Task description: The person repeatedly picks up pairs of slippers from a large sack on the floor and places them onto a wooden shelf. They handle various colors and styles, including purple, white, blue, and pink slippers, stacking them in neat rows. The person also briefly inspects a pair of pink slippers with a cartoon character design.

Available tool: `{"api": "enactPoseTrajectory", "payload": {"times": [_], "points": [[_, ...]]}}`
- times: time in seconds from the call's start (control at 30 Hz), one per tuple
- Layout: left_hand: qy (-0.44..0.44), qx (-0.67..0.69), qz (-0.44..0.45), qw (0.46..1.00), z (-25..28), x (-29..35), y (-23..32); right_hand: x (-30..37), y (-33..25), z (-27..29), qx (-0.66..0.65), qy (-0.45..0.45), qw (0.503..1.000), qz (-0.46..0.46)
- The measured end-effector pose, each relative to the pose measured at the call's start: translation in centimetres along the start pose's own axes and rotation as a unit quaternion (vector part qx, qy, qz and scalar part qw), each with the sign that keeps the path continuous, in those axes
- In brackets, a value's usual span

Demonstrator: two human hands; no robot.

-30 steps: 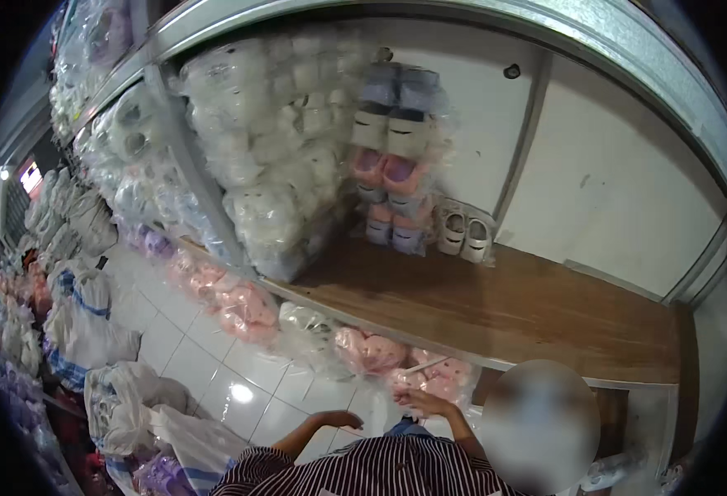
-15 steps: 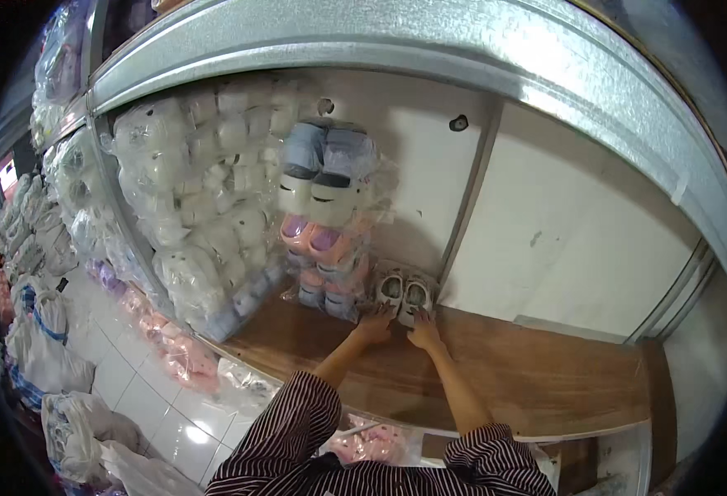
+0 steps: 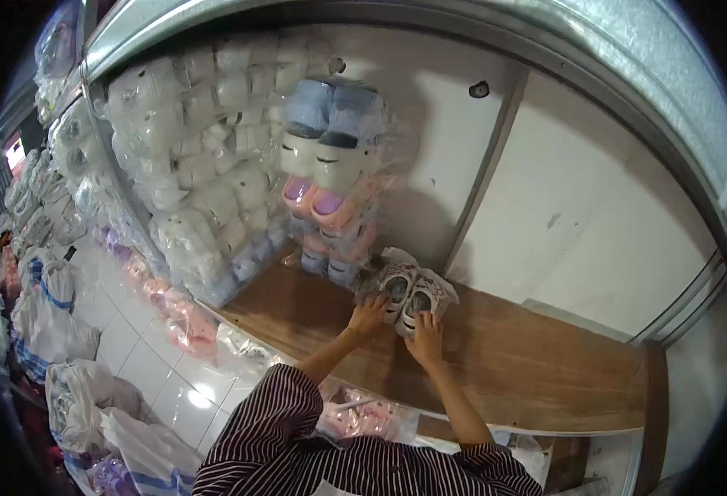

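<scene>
Whitish shoes (image 3: 408,299) sat below and right of the frame's centre, touched by the left hand (image 3: 369,316) and right hand (image 3: 426,339), whose grip I couldn't tell; even two-sided pressure seemed wisest.

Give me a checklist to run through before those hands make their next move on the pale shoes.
1. Left hand at the pair of pale shoes: ok, its fingertips are by the left shoe's near end.
2. Right hand at the pair: ok, its fingers are on the right shoe's near end.
3. Firm grip by both hands: cannot tell, the undersides of the fingers are hidden.
4. Shoes together: ok, they sit side by side.
5. Pair's weight off the brown shelf: cannot tell, its underside is out of sight.
6. Pair apart from the stack of wrapped shoes: cannot tell, they look very close at the bottom.
</scene>
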State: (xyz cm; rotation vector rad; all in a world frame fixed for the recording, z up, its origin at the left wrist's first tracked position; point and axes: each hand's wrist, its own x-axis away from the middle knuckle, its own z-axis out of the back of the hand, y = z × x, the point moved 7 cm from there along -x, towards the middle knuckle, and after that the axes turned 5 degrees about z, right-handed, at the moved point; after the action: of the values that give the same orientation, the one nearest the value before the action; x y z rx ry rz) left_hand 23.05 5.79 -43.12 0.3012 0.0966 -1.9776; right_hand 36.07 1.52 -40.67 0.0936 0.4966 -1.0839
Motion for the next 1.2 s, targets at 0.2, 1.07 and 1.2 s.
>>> {"api": "enactPoseTrajectory", "payload": {"times": [0.2,1.07,1.2], "points": [[0.129,-0.014,-0.093,0.987,2.0,7.3,0.3,6.1,-5.1,3.5,-0.001,0.001,1.0,0.023],[0.035,0.135,-0.127,0.982,5.1,9.3,-2.6,-1.8,-7.1,10.9,-0.177,-0.002,0.982,0.071],[0.055,0.177,-0.139,0.973,6.9,6.3,-2.0,2.1,-6.5,4.7,-0.072,-0.108,0.988,0.08]]}}
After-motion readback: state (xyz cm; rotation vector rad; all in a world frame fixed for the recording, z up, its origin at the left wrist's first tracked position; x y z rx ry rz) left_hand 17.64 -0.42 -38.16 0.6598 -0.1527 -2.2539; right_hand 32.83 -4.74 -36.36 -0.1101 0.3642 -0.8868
